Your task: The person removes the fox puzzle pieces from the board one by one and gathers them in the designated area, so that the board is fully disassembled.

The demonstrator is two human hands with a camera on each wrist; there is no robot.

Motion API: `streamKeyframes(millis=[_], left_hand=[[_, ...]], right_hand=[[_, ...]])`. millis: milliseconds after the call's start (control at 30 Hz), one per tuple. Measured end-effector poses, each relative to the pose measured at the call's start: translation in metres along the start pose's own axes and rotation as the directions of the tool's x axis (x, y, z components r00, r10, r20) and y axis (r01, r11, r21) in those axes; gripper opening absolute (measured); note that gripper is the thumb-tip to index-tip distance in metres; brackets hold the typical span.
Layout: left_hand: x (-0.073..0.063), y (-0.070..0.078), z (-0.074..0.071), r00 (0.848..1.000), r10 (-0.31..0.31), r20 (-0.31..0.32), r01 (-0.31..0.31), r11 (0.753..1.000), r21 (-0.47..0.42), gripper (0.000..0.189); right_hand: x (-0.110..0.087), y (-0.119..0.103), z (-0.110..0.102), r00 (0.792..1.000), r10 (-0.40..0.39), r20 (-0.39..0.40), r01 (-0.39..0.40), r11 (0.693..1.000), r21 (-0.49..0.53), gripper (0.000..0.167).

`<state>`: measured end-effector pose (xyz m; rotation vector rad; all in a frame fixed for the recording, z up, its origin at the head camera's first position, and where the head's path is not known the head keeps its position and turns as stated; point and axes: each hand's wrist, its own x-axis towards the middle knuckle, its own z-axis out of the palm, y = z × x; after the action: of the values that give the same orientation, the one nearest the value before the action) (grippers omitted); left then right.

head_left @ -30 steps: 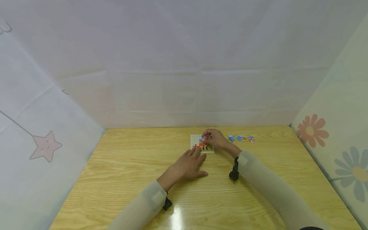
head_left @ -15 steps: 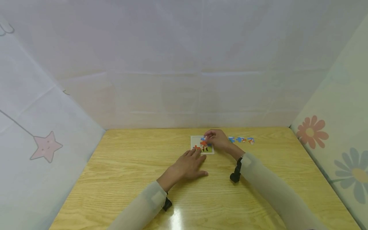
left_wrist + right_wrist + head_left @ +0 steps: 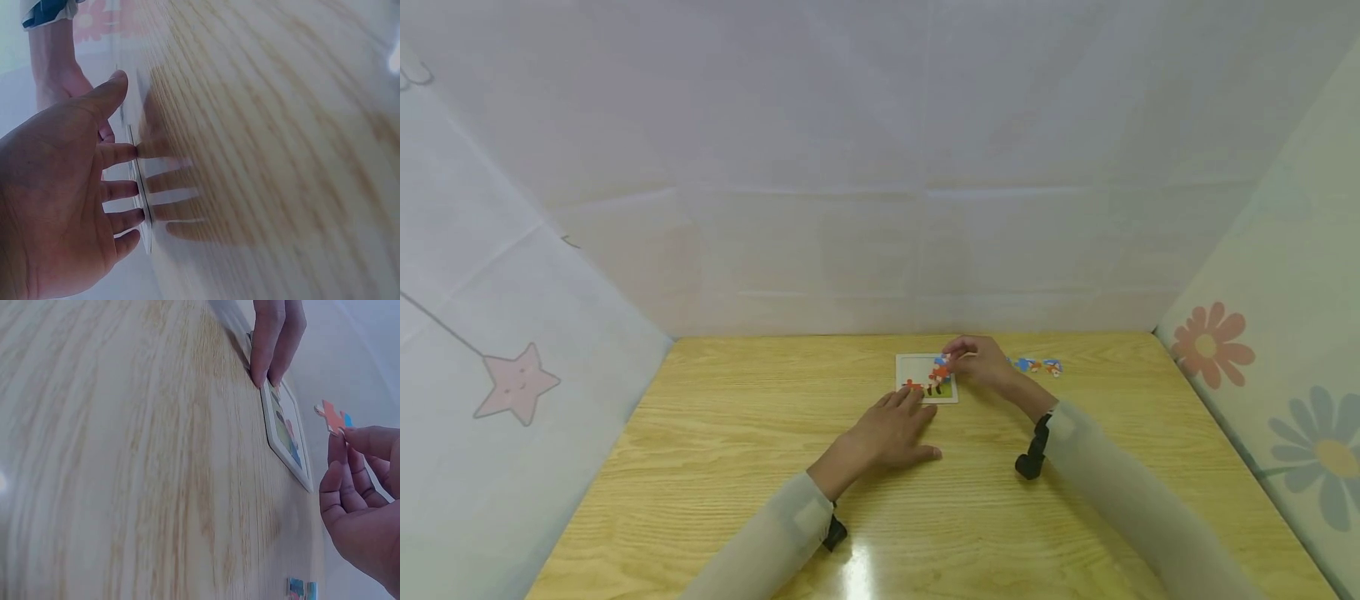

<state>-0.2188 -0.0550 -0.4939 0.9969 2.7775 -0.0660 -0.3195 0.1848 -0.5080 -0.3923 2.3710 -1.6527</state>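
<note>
A small square puzzle board (image 3: 913,367) with a white rim lies near the back of the table, partly filled with picture pieces along its lower side. My left hand (image 3: 891,432) lies with straight fingers, the fingertips resting on the board's near edge; the left wrist view shows those fingers (image 3: 122,189) reaching the rim. Over the board's right side, my right hand (image 3: 988,365) pinches a puzzle piece (image 3: 333,417), orange-red with a bit of blue, between thumb and forefinger. In the right wrist view this piece is held up off the board.
Several loose puzzle pieces (image 3: 1037,365) lie in a row to the right of the board, partly hidden by my right hand. The wooden table (image 3: 760,408) ends at a pale cloth wall (image 3: 805,250) behind, with printed cloth at both sides.
My right hand has moved a little to the right with the pinched puzzle piece, covering the nearest loose piece more. The left hand stays in place on the board's edge.
</note>
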Motion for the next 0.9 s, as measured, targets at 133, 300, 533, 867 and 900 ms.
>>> streamKeyframes(millis=[133,300,533,867,900], left_hand=[[0.000,0.001,0.000,1.000,0.000,0.002,0.000,1.000,0.002,0.079],[0.001,0.001,0.001,1.000,0.005,-0.007,-0.005,1.000,0.002,0.079],[0.000,0.000,0.003,1.000,0.008,-0.013,-0.008,1.000,0.003,0.080],[-0.001,-0.001,0.003,1.000,0.002,0.001,-0.002,1.000,-0.018,0.082],[-0.001,0.000,0.003,1.000,0.003,0.002,-0.003,1.000,-0.021,0.082]], right_hand=[[-0.004,0.003,-0.006,1.000,0.007,-0.004,-0.007,1.000,0.002,0.025],[-0.010,0.002,-0.014,1.000,0.013,-0.004,-0.013,1.000,-0.008,0.026],[-0.021,0.000,-0.026,0.999,0.024,0.028,-0.023,0.999,-0.030,0.031],[-0.033,0.002,-0.041,0.999,0.014,0.046,-0.011,0.998,-0.065,0.034],[-0.034,0.003,-0.043,0.999,0.017,0.047,-0.013,0.998,-0.066,0.034]])
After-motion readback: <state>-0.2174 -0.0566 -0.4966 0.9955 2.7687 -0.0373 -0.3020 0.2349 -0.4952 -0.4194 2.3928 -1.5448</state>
